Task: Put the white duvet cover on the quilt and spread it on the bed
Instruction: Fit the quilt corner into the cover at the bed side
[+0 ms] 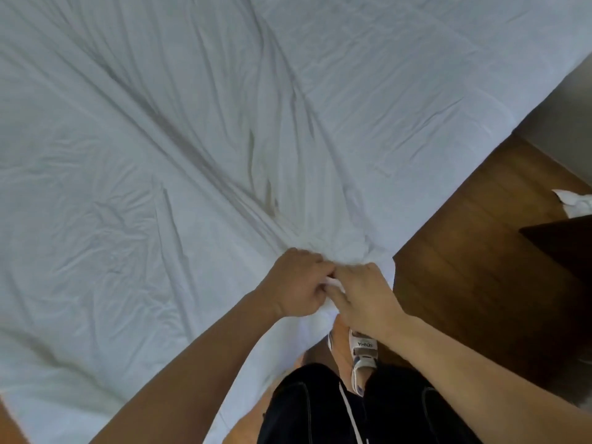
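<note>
- 1 white duvet cover point(192, 139) lies spread over the bed, filling most of the head view; it is creased, with long folds running in toward its near corner.
- 2 hands meet at that corner, touching each other: the left hand point(296, 283) has its fingers curled into a bunch of the white fabric, and the right hand point(365, 296) pinches the same bunch from the other side.
- 1 small white fold of cloth shows between the 2 hands; whether it belongs to the cover or to the quilt inside cannot be told.
- The quilt itself cannot be made out as a separate thing; only white cloth shows, puffed up just beyond the hands.
- The cover's left, top and upper right edges are cut off by the frame, so its full extent is not seen.
- 1 sandal point(363, 350) with white straps stands on the wooden floor point(474, 283) below the right hand; printed letters on 1 strap are too small to read surely.
- Black shorts point(352, 411) with 1 white drawstring sit at the bottom edge.
- 1 crumpled white item point(575, 205) lies on the floor at the right edge, partly cut off; what it is cannot be told.
- 1 dark piece of furniture point(563, 245) juts in from the right, mostly out of frame.
</note>
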